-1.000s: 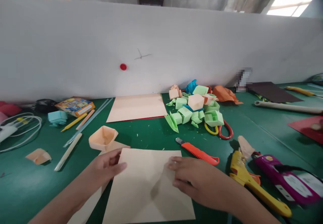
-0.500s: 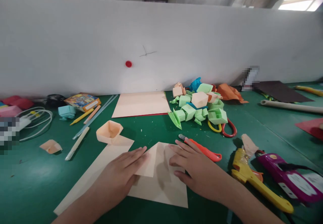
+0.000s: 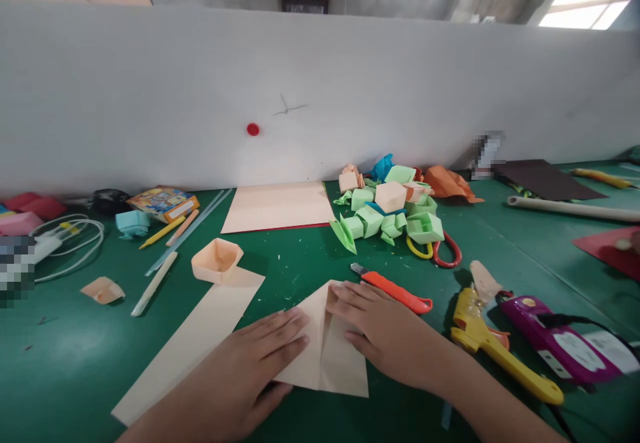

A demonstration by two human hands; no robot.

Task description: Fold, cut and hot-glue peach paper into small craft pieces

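Note:
On the green table lies a peach sheet of paper (image 3: 317,363), partly folded, with a pointed top and a crease down its middle. My left hand (image 3: 273,346) rests flat on its left flap, fingers stretched out. Across the upper right part lies my right hand (image 3: 367,320), fingers extended and pressing near the peak; some paper is hidden below it. A long peach paper strip (image 3: 195,336) runs diagonally at the left, partly under my left forearm. At its top end stands a folded paper box (image 3: 216,261). An orange utility knife (image 3: 395,290) lies just beyond my right hand.
Scissors (image 3: 447,250) lie by a pile of green folded paper pieces (image 3: 370,220). At the right are a yellow glue gun (image 3: 505,356) and a purple power strip (image 3: 560,340). Peach sheets (image 3: 277,206) lie against the white partition (image 3: 150,96). A glue stick (image 3: 154,284) lies left.
The left flap of the peach paper has been folded further over to the right. Both hands have shifted on it, and the right hand now presses near the peak. The view has moved slightly.

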